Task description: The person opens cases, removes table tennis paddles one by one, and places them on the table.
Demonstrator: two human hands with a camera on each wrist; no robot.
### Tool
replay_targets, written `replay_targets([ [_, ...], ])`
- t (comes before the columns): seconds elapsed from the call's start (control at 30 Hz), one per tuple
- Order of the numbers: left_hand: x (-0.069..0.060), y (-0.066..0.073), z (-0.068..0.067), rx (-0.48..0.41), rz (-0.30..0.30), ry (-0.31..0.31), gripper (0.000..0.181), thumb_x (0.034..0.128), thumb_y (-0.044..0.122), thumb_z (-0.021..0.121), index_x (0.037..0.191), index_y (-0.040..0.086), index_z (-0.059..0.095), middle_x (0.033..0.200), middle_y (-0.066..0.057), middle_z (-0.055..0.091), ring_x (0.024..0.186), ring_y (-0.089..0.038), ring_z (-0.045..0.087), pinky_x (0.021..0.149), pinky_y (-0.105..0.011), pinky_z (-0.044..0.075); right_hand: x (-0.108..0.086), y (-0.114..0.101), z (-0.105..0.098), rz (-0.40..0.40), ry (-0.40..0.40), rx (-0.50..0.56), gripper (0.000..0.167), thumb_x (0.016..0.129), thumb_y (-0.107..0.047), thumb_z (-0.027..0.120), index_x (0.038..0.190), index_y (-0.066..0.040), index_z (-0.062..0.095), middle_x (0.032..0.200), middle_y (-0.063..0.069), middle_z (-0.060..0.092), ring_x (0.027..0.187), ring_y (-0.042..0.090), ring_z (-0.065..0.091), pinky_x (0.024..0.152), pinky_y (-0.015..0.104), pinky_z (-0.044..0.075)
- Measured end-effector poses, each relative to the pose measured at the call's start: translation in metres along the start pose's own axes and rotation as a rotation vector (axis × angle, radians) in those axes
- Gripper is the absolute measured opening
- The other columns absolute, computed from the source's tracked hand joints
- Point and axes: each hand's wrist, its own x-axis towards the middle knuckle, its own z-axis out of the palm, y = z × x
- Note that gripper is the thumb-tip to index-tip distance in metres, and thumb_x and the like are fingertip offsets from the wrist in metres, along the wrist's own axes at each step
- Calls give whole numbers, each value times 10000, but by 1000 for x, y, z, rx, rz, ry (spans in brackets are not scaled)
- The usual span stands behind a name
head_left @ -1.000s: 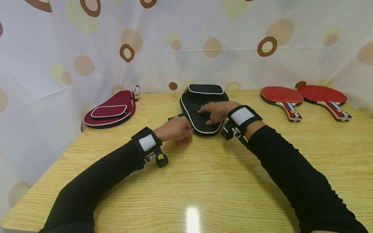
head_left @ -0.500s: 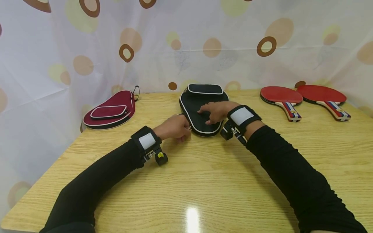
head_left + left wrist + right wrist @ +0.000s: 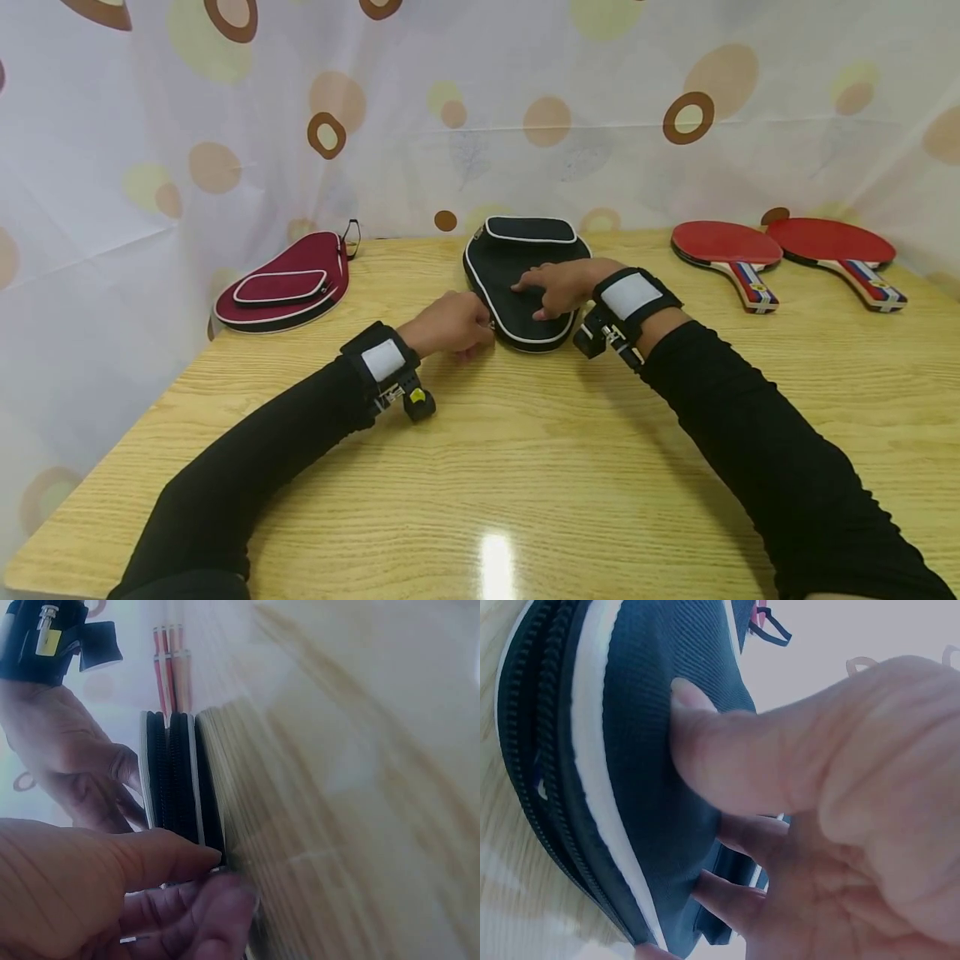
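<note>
A black table tennis bat case (image 3: 517, 283) with white piping and a front pocket lies at the back middle of the table. At its left edge my left hand (image 3: 452, 323) pinches the zipper pull (image 3: 492, 325) between thumb and fingers; in the left wrist view the fingers mostly hide the pull. My right hand (image 3: 562, 287) presses on the top of the case, fingers spread and thumb resting on the fabric. Two rows of zipper teeth (image 3: 551, 742) run along the side in the right wrist view, apart, with a small pale bit visible between them.
A maroon bat case (image 3: 288, 283) with a black strap lies at the back left. Two red bats, one (image 3: 726, 244) beside the other (image 3: 830, 242), lie at the back right, handles towards me. A patterned curtain (image 3: 480, 108) hangs behind the wooden table (image 3: 480, 467).
My left hand has moved a little away from me along the left edge of the black case, with the zipper pull. My right hand has stayed on the case.
</note>
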Motion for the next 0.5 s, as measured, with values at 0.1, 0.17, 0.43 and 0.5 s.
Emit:
replay_targets([
  [0.1, 1, 4, 1, 47, -18, 23, 172, 958, 149, 681, 823, 46, 707, 672, -7, 601, 589, -120, 567, 543, -224, 416, -2, 1, 0, 6, -14, -3, 602, 1048, -244, 540, 1595, -136, 314, 1655, 236, 134, 1520, 407, 140, 1186, 530, 232],
  [0.17, 0, 7, 2, 66, -30, 49, 197, 937, 173, 717, 999, -9, 676, 792, -39, 613, 678, -148, 571, 597, -249, 432, -3, 2, -1, 11, -23, -11, 605, 1051, -261, 531, 1599, -143, 306, 1652, 246, 127, 1518, 415, 136, 1187, 540, 223],
  [0.43, 3, 18, 8, 112, -2, 37, 810, 926, 210, 736, 1569, 10, 287, 1359, -208, 553, 1259, -303, 524, 1014, -387, 453, -12, 3, 0, 36, -51, -28, 620, 1055, -307, 509, 1607, -144, 280, 1645, 273, 110, 1503, 456, 149, 1175, 582, 221],
  [0.5, 5, 22, 8, 165, 24, 10, 785, 936, 217, 719, 1569, 9, 304, 1332, -175, 597, 1299, -292, 501, 1036, -376, 435, -15, 5, 1, 33, -50, -27, 617, 1057, -311, 507, 1605, -134, 285, 1639, 282, 122, 1495, 466, 170, 1167, 586, 236],
])
